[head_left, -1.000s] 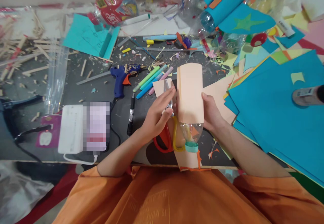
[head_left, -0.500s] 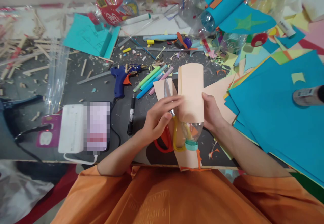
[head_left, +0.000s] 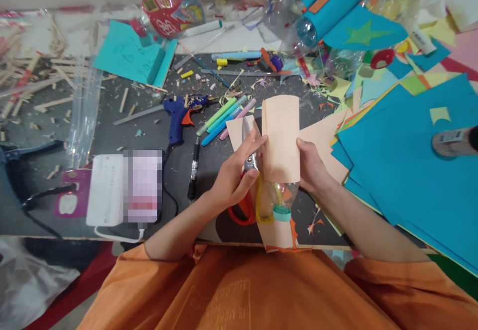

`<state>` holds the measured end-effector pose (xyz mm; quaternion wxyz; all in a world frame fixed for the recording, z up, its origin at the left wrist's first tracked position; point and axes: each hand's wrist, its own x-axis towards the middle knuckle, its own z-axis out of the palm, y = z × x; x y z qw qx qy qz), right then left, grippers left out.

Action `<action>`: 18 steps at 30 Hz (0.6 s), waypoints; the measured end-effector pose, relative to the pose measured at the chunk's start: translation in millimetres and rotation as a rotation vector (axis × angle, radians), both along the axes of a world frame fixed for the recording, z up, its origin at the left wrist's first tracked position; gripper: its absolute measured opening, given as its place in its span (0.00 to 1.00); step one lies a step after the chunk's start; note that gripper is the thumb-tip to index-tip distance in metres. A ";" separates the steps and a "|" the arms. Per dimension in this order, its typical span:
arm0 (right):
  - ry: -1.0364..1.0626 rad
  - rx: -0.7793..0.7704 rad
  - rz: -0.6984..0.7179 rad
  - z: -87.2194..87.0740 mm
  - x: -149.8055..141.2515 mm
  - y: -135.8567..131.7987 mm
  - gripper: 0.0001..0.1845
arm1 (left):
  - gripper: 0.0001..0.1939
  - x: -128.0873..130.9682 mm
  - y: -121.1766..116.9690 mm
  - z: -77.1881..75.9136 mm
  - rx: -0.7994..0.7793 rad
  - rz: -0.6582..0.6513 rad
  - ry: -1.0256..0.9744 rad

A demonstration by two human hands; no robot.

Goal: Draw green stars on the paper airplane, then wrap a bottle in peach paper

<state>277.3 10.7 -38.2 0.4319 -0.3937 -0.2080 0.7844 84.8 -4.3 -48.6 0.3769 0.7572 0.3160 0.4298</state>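
Note:
A small clear plastic bottle (head_left: 283, 193) with a green cap points its neck toward me, and peach paper (head_left: 282, 138) is wrapped around its body. From the right side my right hand (head_left: 313, 163) holds the wrapped bottle, its thumb against the paper and its other fingers hidden behind. My left hand (head_left: 236, 173) has its fingers apart, and a fingertip touches or nearly touches the paper's left edge. Beneath that hand lie scissors (head_left: 242, 215) with red and yellow handles, resting on a peach paper scrap (head_left: 278, 234).
To the left are a blue glue gun (head_left: 177, 118), a black pen (head_left: 193, 168), several markers (head_left: 220, 120), a white power bank (head_left: 106, 189) and a phone (head_left: 144, 185). Blue paper sheets (head_left: 407, 170) cover the right side. A red-labelled bottle (head_left: 168, 11) lies at the back.
My left hand's fingers have pulled back slightly from the paper's front and spread wider, showing more of the scissors' pivot. The wrapped bottle has shifted only slightly in my right hand.

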 end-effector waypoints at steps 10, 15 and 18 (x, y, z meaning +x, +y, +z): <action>-0.003 -0.067 0.028 3.9 1.1 -1.5 0.29 | 0.31 2.7 7.3 -4.6 0.096 0.098 0.172; 0.048 -0.108 0.068 5.4 1.9 -2.2 0.32 | 0.33 2.6 7.9 -2.1 0.235 0.006 0.304; 0.086 -0.147 0.110 6.5 3.7 -1.7 0.32 | 0.31 1.5 6.9 0.6 0.319 0.006 0.322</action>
